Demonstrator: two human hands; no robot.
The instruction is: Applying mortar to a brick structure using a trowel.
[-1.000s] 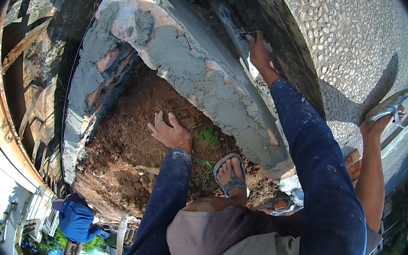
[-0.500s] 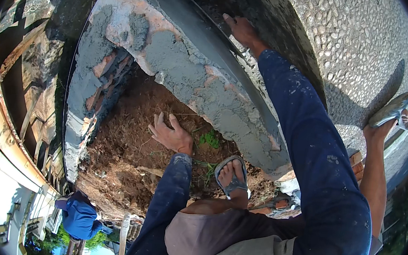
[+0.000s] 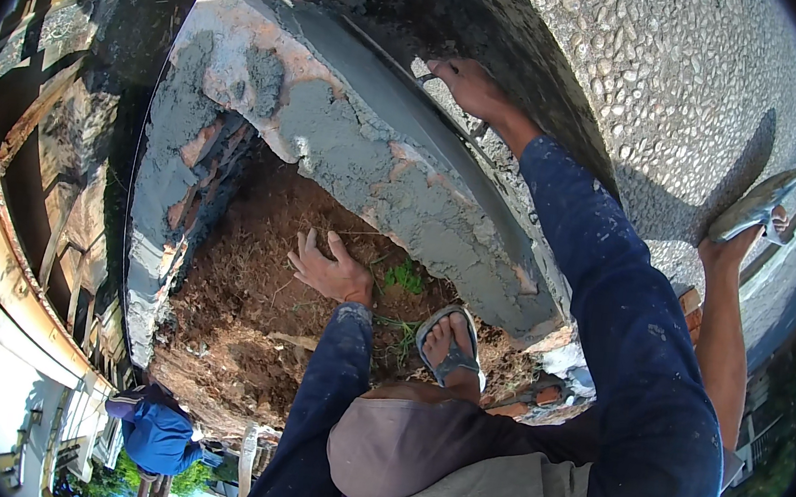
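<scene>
Pale pebbled paving (image 3: 667, 92) spreads sunlit across the upper right, leaving open room past a dark shaded strip (image 3: 535, 49). Left of that strip, a low V-shaped wall of brick coated in rough grey mortar (image 3: 377, 174) runs to a corner at the upper left, its edges ragged on the inner side. Between its two arms lies a patch of loose brown soil (image 3: 258, 244), with a sandaled foot (image 3: 455, 352) near its right side.

Both navy-sleeved arms reach forward. The right arm stretches farther, over the wall; the right hand (image 3: 473, 91) bends beyond its outer edge, its grip narrow around a thin grey tool (image 3: 426, 79), mostly hidden, beside the wall's outer face. The left hand (image 3: 331, 269) is palm-down at the soil, grip wide, fingers spread and holding nothing.
</scene>
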